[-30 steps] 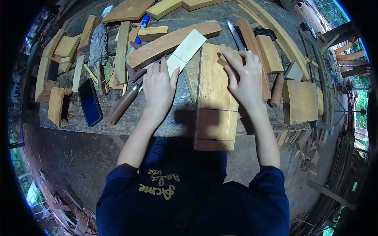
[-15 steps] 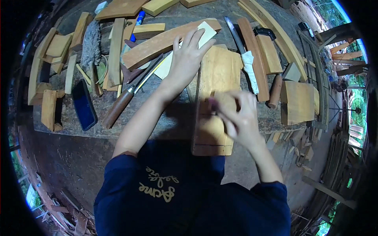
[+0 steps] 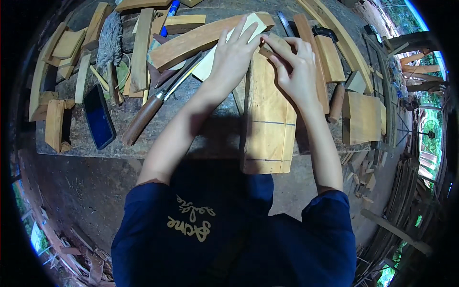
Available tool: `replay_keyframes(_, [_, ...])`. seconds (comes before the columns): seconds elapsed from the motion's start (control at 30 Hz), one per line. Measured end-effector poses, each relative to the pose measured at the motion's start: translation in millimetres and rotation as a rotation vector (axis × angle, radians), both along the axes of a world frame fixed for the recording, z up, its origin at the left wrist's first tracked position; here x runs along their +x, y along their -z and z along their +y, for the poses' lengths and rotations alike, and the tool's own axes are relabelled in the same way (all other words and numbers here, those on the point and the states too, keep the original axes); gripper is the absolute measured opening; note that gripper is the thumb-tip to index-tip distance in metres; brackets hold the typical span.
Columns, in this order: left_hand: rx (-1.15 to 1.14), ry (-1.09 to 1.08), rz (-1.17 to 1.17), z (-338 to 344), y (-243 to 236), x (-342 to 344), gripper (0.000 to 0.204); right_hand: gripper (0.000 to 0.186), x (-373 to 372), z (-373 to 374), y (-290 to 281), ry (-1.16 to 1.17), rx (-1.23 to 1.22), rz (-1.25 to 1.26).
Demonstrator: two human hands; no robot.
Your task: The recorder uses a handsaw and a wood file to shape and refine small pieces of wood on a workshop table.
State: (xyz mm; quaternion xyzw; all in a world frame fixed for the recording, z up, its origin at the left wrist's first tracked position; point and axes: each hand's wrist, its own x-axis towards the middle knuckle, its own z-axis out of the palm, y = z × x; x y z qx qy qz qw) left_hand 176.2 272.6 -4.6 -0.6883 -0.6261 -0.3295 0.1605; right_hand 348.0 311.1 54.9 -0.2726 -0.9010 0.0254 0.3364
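Wooden block (image 3: 270, 107): work now back at upper-centre end; small piece (image 3: 267, 52) clamped in right hand (image 3: 297, 71) fingers; left hand (image 3: 233, 55) fingers apart.

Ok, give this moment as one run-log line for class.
left hand: spread over pale strip | right hand: pinching small wooden piece at lined board's far end | phone: on bench, left

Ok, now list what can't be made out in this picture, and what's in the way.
All in the head view:
- Small piece: its full shape, largely hidden by the right hand gripping it.
- Pale strip: its middle, covered by the left hand.
- Metal blade: its near end, behind the right hand.
- Wide board: its far side, cut off by the picture's top edge.
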Motion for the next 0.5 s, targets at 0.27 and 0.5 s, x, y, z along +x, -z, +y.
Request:
replay_keyframes(0.27, [-0.006,-0.021,0.051,-5,6,0,0.039,0.047,47,-109,-14,-0.076,-0.198,-0.132])
replay_keyframes(0.5, [-0.079,-0.004,0.033,-9,0,-1,0.046,0.051,54,-119,-14,-0.136,-0.204,-0.164])
